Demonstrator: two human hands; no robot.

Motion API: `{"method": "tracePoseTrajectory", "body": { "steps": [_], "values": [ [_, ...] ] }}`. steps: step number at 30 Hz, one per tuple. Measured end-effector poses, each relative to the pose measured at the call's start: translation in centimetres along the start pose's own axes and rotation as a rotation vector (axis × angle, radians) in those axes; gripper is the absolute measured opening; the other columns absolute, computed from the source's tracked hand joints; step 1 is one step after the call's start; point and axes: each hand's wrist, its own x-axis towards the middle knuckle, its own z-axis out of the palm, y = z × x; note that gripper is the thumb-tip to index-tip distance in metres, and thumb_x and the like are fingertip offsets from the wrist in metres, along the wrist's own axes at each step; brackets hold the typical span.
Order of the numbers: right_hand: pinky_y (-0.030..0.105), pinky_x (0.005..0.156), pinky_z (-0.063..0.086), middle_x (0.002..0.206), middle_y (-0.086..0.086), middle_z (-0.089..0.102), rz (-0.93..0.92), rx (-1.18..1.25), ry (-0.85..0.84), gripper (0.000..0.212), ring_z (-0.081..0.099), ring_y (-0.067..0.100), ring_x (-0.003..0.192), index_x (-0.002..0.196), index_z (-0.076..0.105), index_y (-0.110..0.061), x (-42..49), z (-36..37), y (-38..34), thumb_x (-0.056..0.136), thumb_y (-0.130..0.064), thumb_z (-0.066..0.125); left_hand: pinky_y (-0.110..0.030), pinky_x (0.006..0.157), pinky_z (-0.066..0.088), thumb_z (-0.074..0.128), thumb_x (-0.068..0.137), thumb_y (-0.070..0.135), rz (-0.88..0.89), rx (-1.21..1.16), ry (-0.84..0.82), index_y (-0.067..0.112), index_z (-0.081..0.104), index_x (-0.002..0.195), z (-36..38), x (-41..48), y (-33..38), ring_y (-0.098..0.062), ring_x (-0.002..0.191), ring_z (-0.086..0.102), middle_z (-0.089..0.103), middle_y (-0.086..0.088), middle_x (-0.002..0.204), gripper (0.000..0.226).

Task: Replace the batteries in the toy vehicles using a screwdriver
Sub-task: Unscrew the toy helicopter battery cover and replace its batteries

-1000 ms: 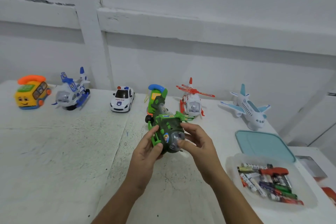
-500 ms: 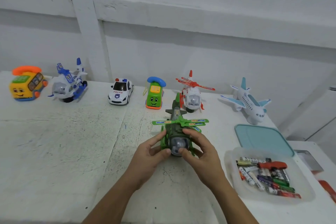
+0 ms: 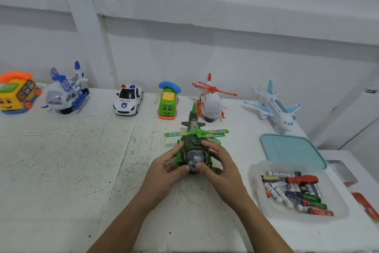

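On table (image 3: 82,170), helicopter (image 3: 194,142) tail toward wall (image 3: 225,57)

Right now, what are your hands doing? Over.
Left hand, right hand grip green helicopter, upright on table. Screwdriver in tub, untouched. Nothing blocking.

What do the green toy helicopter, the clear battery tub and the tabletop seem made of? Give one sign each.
Green toy helicopter: moulded plastic, matte body, glossy clear nose dome.
Clear battery tub: frosted translucent plastic, going by its milky, see-through rim and walls.
White tabletop: probably painted wood or board, with scuffed, speckled paint and a seam line.
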Motion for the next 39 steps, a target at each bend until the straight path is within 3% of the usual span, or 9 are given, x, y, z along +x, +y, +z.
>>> {"method": "tracePoseTrajectory", "body": {
  "steps": [7,10,14,17,22,27,34,37,39],
  "values": [
    [0.027,0.094,0.05,0.124,-0.038,0.048,-0.001,-0.088,-0.041,0.05,0.049,-0.004,0.12,0.124,0.052,-0.046,0.3,-0.5,-0.5,0.086,-0.021,0.074,-0.02,0.083,0.054,0.067,0.086,0.0,-0.005,0.01,0.028,0.024,0.051,0.137,0.2,0.0,-0.1,-0.011,0.105,0.068,0.07,0.012,0.116,0.059],
    [0.028,0.093,0.049,0.122,-0.04,0.047,-0.014,-0.184,-0.078,0.05,0.051,-0.003,0.116,0.123,0.048,-0.049,0.4,-0.9,-1.1,0.086,-0.024,0.073,-0.028,0.092,0.054,0.074,0.085,0.017,0.046,0.229,0.095,0.032,0.054,0.136,0.0,0.2,-0.1,-0.011,0.111,0.062,0.056,0.004,0.132,0.057],
    [0.035,0.095,0.049,0.128,-0.021,0.051,-0.089,-0.373,-0.163,0.05,0.05,0.004,0.114,0.132,0.047,-0.036,1.0,-1.8,-1.7,0.088,-0.027,0.069,-0.01,0.075,0.046,0.078,0.08,0.022,0.125,0.432,0.209,0.036,0.059,0.125,0.5,0.0,0.6,-0.008,0.105,0.054,0.048,0.009,0.12,0.051],
    [0.036,0.09,0.051,0.129,-0.012,0.055,-0.118,-0.445,-0.232,0.05,0.052,0.007,0.11,0.135,0.046,-0.031,1.5,-2.5,-2.1,0.089,-0.031,0.067,-0.017,0.065,0.052,0.08,0.077,0.015,0.209,0.509,0.286,0.037,0.064,0.111,1.0,-0.3,1.1,-0.007,0.096,0.057,0.052,0.011,0.11,0.044],
    [0.008,0.086,0.046,0.131,-0.021,0.052,-0.059,-0.409,-0.38,0.052,0.054,0.0,0.106,0.137,0.046,-0.037,2.4,-4.5,-2.7,0.09,-0.031,0.068,-0.014,0.065,0.05,0.078,0.075,0.009,0.376,0.669,0.344,0.026,0.071,0.105,2.0,-0.9,1.4,-0.005,0.081,0.058,0.057,0.018,0.098,0.035],
    [0.025,0.095,0.05,0.137,-0.018,0.051,0.007,-0.384,-0.529,0.054,0.056,0.002,0.113,0.137,0.048,-0.041,3.6,-7.1,-3.0,0.09,-0.026,0.068,0.001,0.071,0.039,0.077,0.073,-0.001,0.489,0.826,0.376,0.011,0.072,0.103,3.6,-1.1,1.3,-0.001,0.073,0.052,0.062,0.001,0.097,0.033],
    [0.024,0.089,0.05,0.114,-0.011,0.062,0.068,-0.333,-0.462,0.036,0.062,0.004,0.098,0.121,0.057,-0.049,3.6,-12.3,-2.2,0.089,-0.036,0.067,-0.02,0.069,0.046,0.059,0.072,0.004,0.566,0.954,0.364,0.011,0.073,0.096,8.2,-0.9,2.3,-0.012,0.079,0.056,0.059,0.002,0.092,0.029],
    [0.025,0.089,0.049,0.111,-0.017,0.062,0.078,-0.388,-0.409,0.031,0.06,0.001,0.101,0.118,0.059,-0.046,3.4,-15.6,-1.3,0.089,-0.039,0.066,-0.015,0.073,0.038,0.061,0.08,0.01,0.508,0.943,0.27,0.013,0.073,0.101,11.3,0.2,3.4,0.001,0.077,0.045,0.06,0.003,0.094,0.024],
    [0.022,0.087,0.047,0.111,-0.018,0.063,0.09,-0.407,-0.367,0.028,0.058,-0.001,0.102,0.116,0.061,-0.044,3.2,-18.1,-0.6,0.089,-0.039,0.066,-0.018,0.075,0.036,0.062,0.087,0.013,0.43,0.989,0.184,0.014,0.071,0.109,13.6,1.4,4.4,-0.005,0.081,0.05,0.062,0.002,0.101,0.024]
  ]
}}
